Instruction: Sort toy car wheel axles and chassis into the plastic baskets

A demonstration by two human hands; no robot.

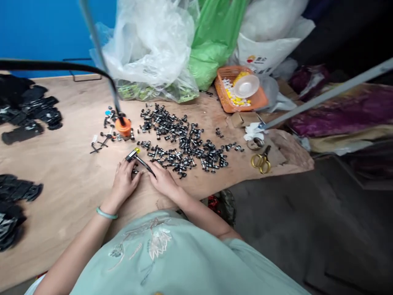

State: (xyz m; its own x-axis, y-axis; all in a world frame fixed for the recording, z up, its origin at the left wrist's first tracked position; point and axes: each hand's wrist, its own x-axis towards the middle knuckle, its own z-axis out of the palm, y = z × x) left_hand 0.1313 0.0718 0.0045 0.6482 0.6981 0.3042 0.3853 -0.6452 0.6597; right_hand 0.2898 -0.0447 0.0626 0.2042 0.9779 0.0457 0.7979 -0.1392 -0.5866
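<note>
Near the table's front edge my left hand [125,179], with a pale green bangle at its wrist, has its fingers at a small black part with a yellow end [133,154]. My right hand [161,177] is wrapped round a thin black tool [144,164], whose far end reaches the black part's yellow end. Small dark pieces show by my left fingertips, partly hidden. Just beyond both hands lies a wide pile of small black wheel-and-axle pieces [184,143].
An orange-capped object [123,127] on a black cable stands behind my left hand. Gold scissors [260,162] and an orange basket [226,105] are to the right. Dark parts [23,107] lie far left, plastic bags [153,45] at the back. A metal pole [325,94] slants across the right.
</note>
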